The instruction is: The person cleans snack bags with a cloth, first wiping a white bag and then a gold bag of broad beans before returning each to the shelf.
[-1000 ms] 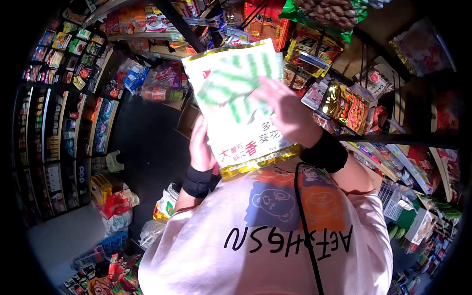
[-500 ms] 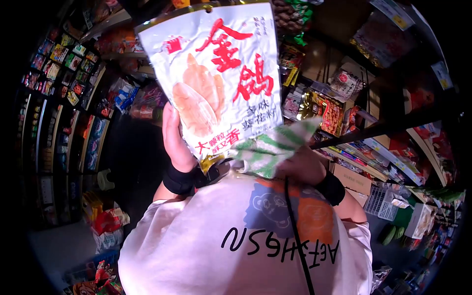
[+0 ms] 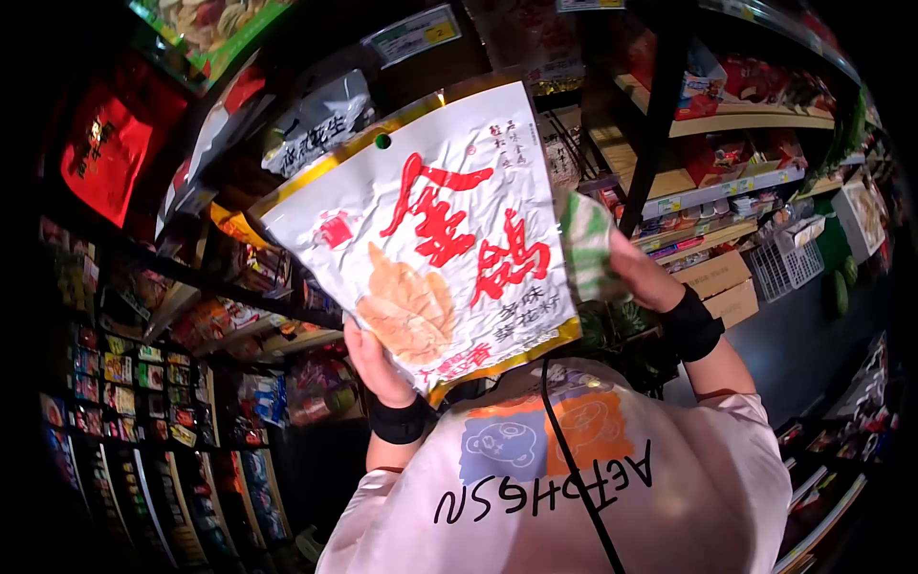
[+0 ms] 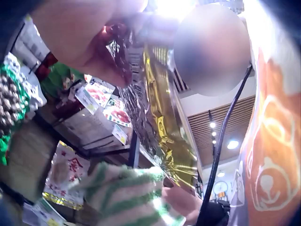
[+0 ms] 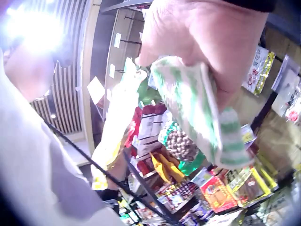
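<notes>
A large white bag of sunflower seeds point(image 3: 430, 239) with red characters and gold edges is held up in front of the chest, its printed face towards the head camera. My left hand point(image 3: 378, 368) grips it by the lower left edge, the thumb showing at the side and the other fingers hidden. At the bag's right edge, my right hand point(image 3: 639, 273) holds a green-and-white striped cloth point(image 3: 587, 239). The right wrist view shows the cloth point(image 5: 188, 103) bunched under the fingers and hanging down. In the left wrist view the bag's gold edge point(image 4: 162, 117) stands above the cloth point(image 4: 127, 195).
Shelves with snack packets surround the person; a red packet point(image 3: 115, 148) and a silver packet point(image 3: 320, 120) are beyond the bag. A black shelf post point(image 3: 660, 115) rises behind the right hand. A cardboard box point(image 3: 722, 287) and white crate point(image 3: 784, 263) lie at right.
The cloth, first spread over the bag's front under my right hand, went down to its lower right corner and is now at its right edge. My left hand still grips the bag; the view has turned.
</notes>
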Demonstrator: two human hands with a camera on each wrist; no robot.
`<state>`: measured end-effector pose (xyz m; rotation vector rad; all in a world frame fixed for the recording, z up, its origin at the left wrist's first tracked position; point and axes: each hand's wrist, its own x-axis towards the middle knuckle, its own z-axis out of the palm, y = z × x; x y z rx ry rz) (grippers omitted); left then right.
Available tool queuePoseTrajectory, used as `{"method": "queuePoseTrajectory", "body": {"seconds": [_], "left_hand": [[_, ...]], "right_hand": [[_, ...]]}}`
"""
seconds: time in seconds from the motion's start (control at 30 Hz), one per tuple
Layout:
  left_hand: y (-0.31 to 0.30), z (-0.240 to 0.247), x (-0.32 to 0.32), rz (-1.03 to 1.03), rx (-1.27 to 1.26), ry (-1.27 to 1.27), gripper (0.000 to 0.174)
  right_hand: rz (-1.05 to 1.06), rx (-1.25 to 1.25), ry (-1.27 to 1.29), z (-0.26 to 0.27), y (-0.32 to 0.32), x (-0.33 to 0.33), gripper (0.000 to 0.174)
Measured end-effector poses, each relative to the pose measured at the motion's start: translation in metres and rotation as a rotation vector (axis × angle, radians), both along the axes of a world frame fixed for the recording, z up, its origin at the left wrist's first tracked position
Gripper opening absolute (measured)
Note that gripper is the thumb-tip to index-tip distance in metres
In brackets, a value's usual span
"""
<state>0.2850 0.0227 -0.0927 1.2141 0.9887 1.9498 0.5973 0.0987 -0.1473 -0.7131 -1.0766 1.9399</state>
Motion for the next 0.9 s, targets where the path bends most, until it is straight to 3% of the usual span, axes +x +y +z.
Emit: {"method": "queuePoseTrajectory", "body": {"seconds": [0.03, 0.1, 0.17, 0.27, 0.43, 0.5, 0.6, 0.73, 0.9], "left_hand": [[0.006, 0.002, 0.010, -0.033, -0.002, 0.017, 0.044], [0.021, -0.004, 0.025, -0.120, -0.006, 0.104, 0.041], [0.034, 0.004, 0.044, -0.134, -0.024, 0.061, 0.037], [0.046, -0.002, 0.058, -0.178, -0.083, 0.130, 0.035], [0.052, -0.001, 0.088, -0.491, -0.359, 0.322, 0.056], [0.066, -0.011, 0.098, -0.591, -0.404, 0.288, 0.055], [0.081, -0.019, 0.116, -0.592, -0.441, 0.208, 0.044], [0.096, -0.020, 0.128, -0.531, -0.576, 0.263, 0.045], [0.094, -0.030, 0.138, -0.585, -0.456, 0.150, 0.047]], "right_hand": [[0.112, 0.005, 0.054, 0.013, -0.007, -0.007, 0.083], [0.141, 0.558, -0.158, -0.022, -0.014, -0.009, 0.077], [0.093, 0.290, -0.087, 0.003, -0.034, -0.018, 0.063], [-0.074, 0.051, 0.175, -0.007, -0.035, -0.016, 0.050], [-0.254, 0.016, 0.278, -0.018, -0.037, 0.012, 0.050], [-0.306, -0.016, 0.324, -0.022, -0.036, 0.020, 0.052], [-0.347, 0.038, 0.364, -0.028, -0.031, 0.026, 0.054], [-0.337, 0.011, 0.466, -0.029, -0.030, 0.036, 0.056], [-0.342, 0.024, 0.475, -0.033, -0.026, 0.045, 0.057]]}}
